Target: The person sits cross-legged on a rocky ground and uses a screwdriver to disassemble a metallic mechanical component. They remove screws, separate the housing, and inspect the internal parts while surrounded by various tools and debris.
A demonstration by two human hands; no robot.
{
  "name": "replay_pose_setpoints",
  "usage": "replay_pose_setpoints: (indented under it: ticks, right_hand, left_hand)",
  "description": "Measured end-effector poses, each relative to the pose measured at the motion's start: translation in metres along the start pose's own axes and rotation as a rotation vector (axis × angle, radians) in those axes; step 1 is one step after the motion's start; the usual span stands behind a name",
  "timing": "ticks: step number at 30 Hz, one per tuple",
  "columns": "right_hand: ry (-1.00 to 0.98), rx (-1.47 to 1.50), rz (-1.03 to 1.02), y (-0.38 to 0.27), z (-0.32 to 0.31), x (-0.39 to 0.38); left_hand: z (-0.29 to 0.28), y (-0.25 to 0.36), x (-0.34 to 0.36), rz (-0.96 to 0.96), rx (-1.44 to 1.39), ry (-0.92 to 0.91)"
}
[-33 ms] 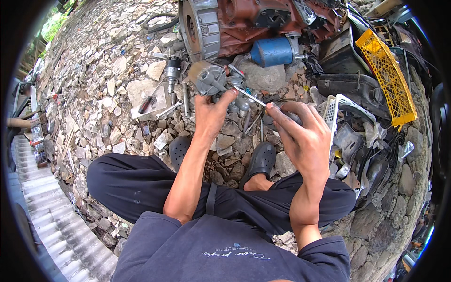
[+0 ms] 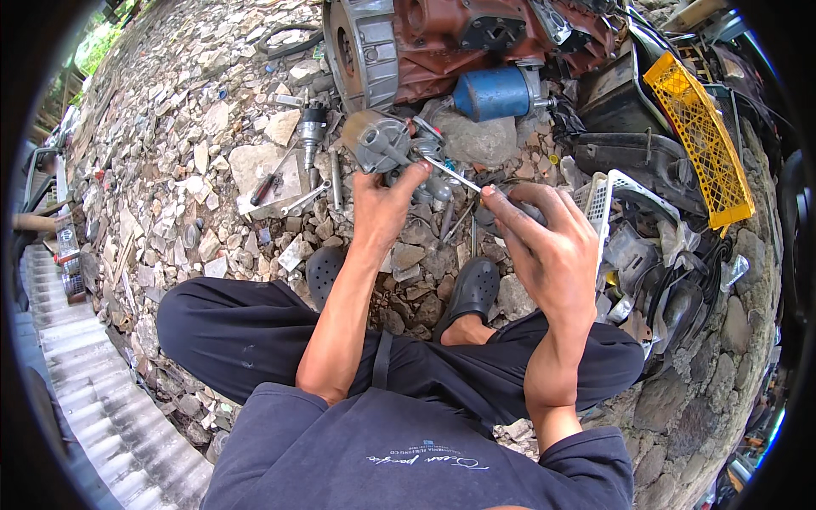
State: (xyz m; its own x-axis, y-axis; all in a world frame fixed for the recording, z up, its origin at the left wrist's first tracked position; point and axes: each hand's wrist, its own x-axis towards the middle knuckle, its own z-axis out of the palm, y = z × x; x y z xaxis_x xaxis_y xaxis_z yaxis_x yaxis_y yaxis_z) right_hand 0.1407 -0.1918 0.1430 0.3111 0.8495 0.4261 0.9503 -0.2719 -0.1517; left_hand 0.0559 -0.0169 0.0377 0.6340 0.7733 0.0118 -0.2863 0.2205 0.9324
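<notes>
Fingers of the left hand (image 2: 381, 204) clasp a round grey cast-metal part (image 2: 380, 142); the right hand (image 2: 548, 242) pinches a thin steel rod (image 2: 452, 172).

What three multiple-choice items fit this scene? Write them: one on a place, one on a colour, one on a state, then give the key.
1. Where does the blue cylindrical filter lie?
A. Just below the rust-red engine block
B. Inside the yellow crate
C. On the person's lap

2. What colour is the plastic crate at the right?
A. Green
B. Yellow
C. Red

3. How is the grey metal part held?
A. It lies loose on the stones
B. The right hand alone grips it
C. The left hand holds it up while the right hand puts a thin tool to it

Key: 1 A, the filter sits against the block's lower edge. 2 B, its grid is plainly yellow. 3 C, left fingers clasp the part, and the right pinches the tool.
</notes>
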Motion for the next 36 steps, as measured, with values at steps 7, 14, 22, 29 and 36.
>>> replay_pose_setpoints:
  ticks: [7,14,22,29,36]
  right_hand:
    - [-0.01,-0.024,-0.005,0.002,-0.001,-0.001]
    - [-0.016,-0.041,-0.004,-0.004,0.0,0.0]
    - [-0.029,-0.078,-0.049,-0.002,-0.002,0.0]
    - [-0.055,0.134,0.094,-0.005,0.007,-0.003]
    - [-0.032,0.546,0.465,-0.02,0.017,-0.004]
  left_hand:
    - [0.001,0.003,-0.002,-0.024,0.07,-0.016]
    - [0.002,-0.003,0.001,0.075,-0.02,0.018]
    - [-0.002,0.003,-0.001,0.008,0.158,-0.023]
    - [-0.006,-0.001,-0.001,0.019,0.221,-0.028]
    - [-0.009,-0.015,0.001,0.068,0.244,0.027]
